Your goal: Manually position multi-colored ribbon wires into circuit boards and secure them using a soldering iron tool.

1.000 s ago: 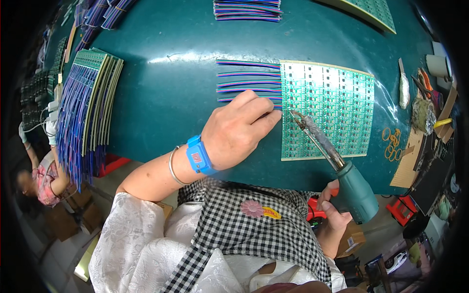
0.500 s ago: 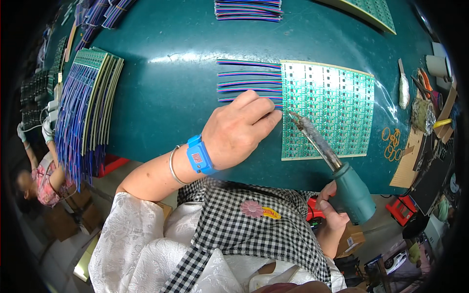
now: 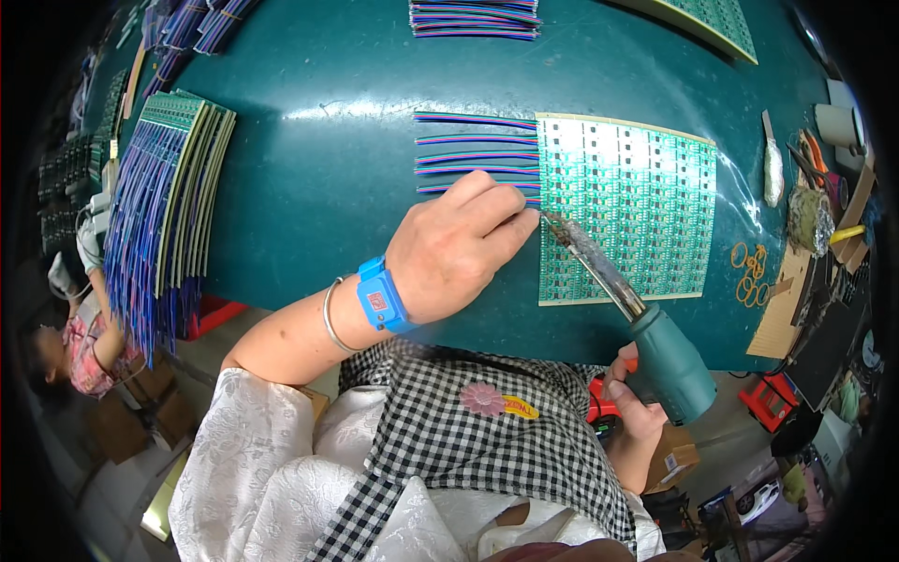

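Note:
A green circuit board panel (image 3: 637,206) lies flat on the dark teal table (image 3: 328,140). Flat multicoloured ribbon wires (image 3: 473,150) run from its left edge. My left hand (image 3: 459,248), with a blue wrist strap (image 3: 379,298) and a thin bangle, rests on the wires at the panel's left edge, fingers pinched on a wire there. My right hand (image 3: 632,398) grips the teal handle of a soldering iron (image 3: 646,337). Its metal tip touches the panel's left edge right beside my left fingertips.
A stack of finished panels with wires (image 3: 164,206) lies at the left. More wires (image 3: 473,17) and another panel (image 3: 721,23) lie at the far edge. Rubber bands (image 3: 749,272), a brush, tools and cardboard crowd the right side. A small person (image 3: 80,342) sits at lower left.

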Motion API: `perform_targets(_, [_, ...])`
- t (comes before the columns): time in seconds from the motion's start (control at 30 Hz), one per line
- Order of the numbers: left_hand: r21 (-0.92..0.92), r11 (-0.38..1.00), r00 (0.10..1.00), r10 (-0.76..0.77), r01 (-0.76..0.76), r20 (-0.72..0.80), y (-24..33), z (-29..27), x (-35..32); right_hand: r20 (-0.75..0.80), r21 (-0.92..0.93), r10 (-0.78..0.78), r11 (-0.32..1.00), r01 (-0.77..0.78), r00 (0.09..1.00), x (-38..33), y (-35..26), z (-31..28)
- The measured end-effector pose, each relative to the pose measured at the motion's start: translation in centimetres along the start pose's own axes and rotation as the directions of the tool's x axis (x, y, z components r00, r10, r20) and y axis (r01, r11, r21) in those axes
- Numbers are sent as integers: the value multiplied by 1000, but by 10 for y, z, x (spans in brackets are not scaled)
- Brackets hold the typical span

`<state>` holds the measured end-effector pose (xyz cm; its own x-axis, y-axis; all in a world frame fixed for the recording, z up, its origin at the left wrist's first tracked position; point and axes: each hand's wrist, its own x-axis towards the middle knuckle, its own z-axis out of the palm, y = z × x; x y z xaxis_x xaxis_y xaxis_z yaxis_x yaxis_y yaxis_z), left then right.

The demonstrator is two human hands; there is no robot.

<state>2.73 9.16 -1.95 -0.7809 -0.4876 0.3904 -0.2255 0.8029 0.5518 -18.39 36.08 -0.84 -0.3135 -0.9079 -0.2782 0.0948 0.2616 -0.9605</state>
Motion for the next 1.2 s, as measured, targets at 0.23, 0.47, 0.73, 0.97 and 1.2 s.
perform_targets(0.23, [8,1000,1000,-5,5,11,1,-1,1,-50,127,11,992,-5,999,2,-8,4])
perform_targets(0.47, [7,1000,1000,-4,4,15,1,-1,1,12,-21,-13,1000,14,1000,0,2,-2])
perform_targets(0.73, [16,1000,1000,-10,10,23,1,0,-1,-129,198,39,980,-13,991,10,-20,15])
perform_targets(0.97, [8,1000,1000,-8,7,19,1,-1,0,-2,36,-30,999,30,1000,8,-7,4])
perform_targets(1.2, [3,1000,1000,-1,0,11,-1,0,-1,-22,122,-40,992,42,999,8,-7,4])
